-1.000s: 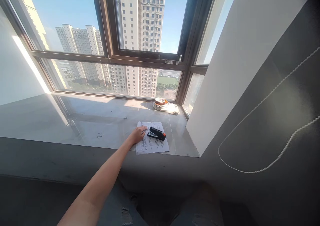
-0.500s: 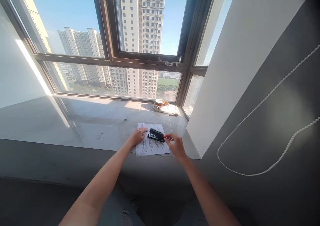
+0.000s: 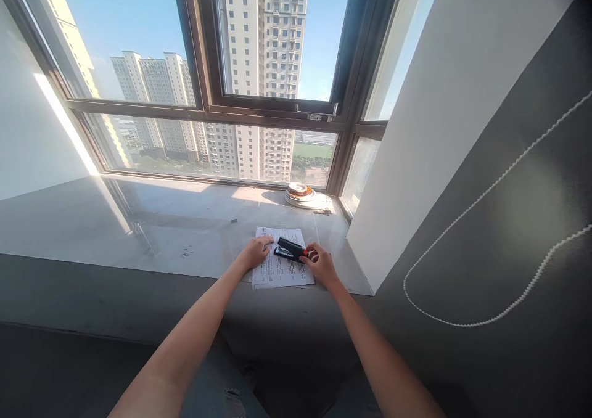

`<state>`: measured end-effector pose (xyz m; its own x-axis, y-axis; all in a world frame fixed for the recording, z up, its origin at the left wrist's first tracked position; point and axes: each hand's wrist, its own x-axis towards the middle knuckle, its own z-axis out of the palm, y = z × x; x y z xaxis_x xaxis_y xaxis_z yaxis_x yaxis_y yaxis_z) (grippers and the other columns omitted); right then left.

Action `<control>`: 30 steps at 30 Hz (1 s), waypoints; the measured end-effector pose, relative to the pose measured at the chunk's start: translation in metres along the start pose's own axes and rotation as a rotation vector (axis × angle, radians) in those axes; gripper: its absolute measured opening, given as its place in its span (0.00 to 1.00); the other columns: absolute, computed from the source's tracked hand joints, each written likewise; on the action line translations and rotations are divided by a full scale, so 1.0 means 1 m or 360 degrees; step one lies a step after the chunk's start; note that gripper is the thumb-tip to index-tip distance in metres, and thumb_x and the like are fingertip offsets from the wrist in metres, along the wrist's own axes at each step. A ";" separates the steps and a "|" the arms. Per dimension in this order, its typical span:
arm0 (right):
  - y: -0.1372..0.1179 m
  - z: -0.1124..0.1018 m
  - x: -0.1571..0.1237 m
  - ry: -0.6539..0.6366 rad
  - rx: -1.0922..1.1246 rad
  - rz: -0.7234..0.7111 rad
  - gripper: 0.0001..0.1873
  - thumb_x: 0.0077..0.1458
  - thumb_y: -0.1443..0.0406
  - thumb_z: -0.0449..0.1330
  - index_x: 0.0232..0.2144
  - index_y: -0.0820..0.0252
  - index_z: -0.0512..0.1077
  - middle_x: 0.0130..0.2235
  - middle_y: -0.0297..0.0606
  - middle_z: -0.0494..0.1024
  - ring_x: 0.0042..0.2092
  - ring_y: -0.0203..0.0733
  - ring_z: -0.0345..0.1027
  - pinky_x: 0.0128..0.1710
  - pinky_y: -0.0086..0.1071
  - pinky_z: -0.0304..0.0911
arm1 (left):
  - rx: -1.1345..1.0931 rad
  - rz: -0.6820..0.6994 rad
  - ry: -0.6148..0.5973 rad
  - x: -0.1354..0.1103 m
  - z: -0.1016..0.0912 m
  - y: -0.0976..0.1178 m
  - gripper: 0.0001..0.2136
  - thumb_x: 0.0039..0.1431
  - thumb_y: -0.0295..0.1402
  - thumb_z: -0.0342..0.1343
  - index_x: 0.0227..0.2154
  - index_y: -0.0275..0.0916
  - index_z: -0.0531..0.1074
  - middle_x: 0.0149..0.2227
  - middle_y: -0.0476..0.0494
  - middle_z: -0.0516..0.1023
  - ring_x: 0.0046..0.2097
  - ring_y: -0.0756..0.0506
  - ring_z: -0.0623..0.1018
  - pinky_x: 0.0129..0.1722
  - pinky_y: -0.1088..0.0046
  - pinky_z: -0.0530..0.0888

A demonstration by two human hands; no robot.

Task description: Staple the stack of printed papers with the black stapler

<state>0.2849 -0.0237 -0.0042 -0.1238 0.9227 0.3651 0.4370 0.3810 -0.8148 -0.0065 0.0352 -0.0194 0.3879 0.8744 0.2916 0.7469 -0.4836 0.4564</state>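
We see a black stapler (image 3: 290, 249) lying across the upper part of a printed sheet of paper (image 3: 280, 270), which rests flat on the grey surface (image 3: 161, 221) of the window ledge. Our right hand (image 3: 319, 264) has its fingers (image 3: 309, 258) closed on the stapler's near, orange-tipped end. Our left hand (image 3: 254, 252) lies on the sheet's left edge, its fingers (image 3: 266, 241) spread flat and pressing the paper, just left of the stapler. Beyond the fingers of the right hand, toward the glass, a coil of tape rolls (image 3: 300, 194) sits in the sunlit corner of the ledge. Behind it rises the dark window frame (image 3: 208, 106). To the right of the right hand a white bead cord (image 3: 485, 190) loops across the grey wall.
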 end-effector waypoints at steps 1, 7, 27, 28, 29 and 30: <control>0.000 0.000 0.000 0.0003 0.0001 0.0001 0.18 0.52 0.50 0.65 0.38 0.54 0.71 0.37 0.37 0.80 0.34 0.44 0.72 0.37 0.37 0.67 | 0.0000 -0.0001 -0.0007 0.000 0.000 0.000 0.19 0.66 0.30 0.48 0.57 0.42 0.75 0.64 0.40 0.73 0.67 0.38 0.69 0.69 0.56 0.64; 0.002 0.000 0.000 0.0018 0.0016 -0.0023 0.18 0.53 0.50 0.65 0.40 0.54 0.72 0.41 0.38 0.80 0.34 0.43 0.71 0.36 0.36 0.66 | 0.0015 -0.0023 -0.0011 -0.003 -0.006 0.007 0.23 0.66 0.31 0.49 0.63 0.41 0.70 0.64 0.37 0.72 0.66 0.36 0.70 0.67 0.55 0.65; 0.016 0.007 0.002 0.0197 -0.0170 0.0010 0.18 0.54 0.49 0.63 0.33 0.57 0.79 0.23 0.34 0.74 0.27 0.42 0.65 0.33 0.32 0.59 | -0.0767 -0.0176 0.0144 0.003 -0.010 -0.005 0.22 0.69 0.44 0.44 0.52 0.38 0.77 0.57 0.36 0.79 0.60 0.34 0.74 0.63 0.55 0.67; 0.016 0.007 0.003 0.0199 -0.0170 0.0013 0.18 0.54 0.49 0.63 0.33 0.57 0.79 0.23 0.33 0.73 0.27 0.41 0.64 0.32 0.32 0.58 | -0.0801 -0.0174 0.0148 0.003 -0.010 -0.004 0.22 0.69 0.45 0.44 0.52 0.38 0.77 0.56 0.36 0.79 0.60 0.34 0.74 0.63 0.55 0.67; 0.016 0.007 0.003 0.0202 -0.0169 0.0016 0.18 0.54 0.50 0.63 0.34 0.57 0.79 0.22 0.33 0.73 0.27 0.41 0.64 0.32 0.32 0.58 | -0.0836 -0.0175 0.0153 0.003 -0.010 -0.003 0.23 0.69 0.46 0.44 0.52 0.38 0.76 0.56 0.36 0.79 0.60 0.34 0.75 0.63 0.54 0.67; 0.015 0.008 0.003 0.0207 -0.0167 0.0018 0.18 0.54 0.50 0.63 0.34 0.58 0.80 0.22 0.32 0.72 0.26 0.41 0.63 0.32 0.32 0.57 | -0.0867 -0.0177 0.0158 0.003 -0.010 -0.003 0.23 0.69 0.46 0.44 0.52 0.38 0.76 0.55 0.36 0.80 0.61 0.34 0.75 0.63 0.54 0.67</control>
<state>0.2846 -0.0148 -0.0191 -0.0051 0.9090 0.4167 0.5294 0.3559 -0.7701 -0.0128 0.0387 -0.0113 0.2503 0.9261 0.2824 0.3833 -0.3626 0.8495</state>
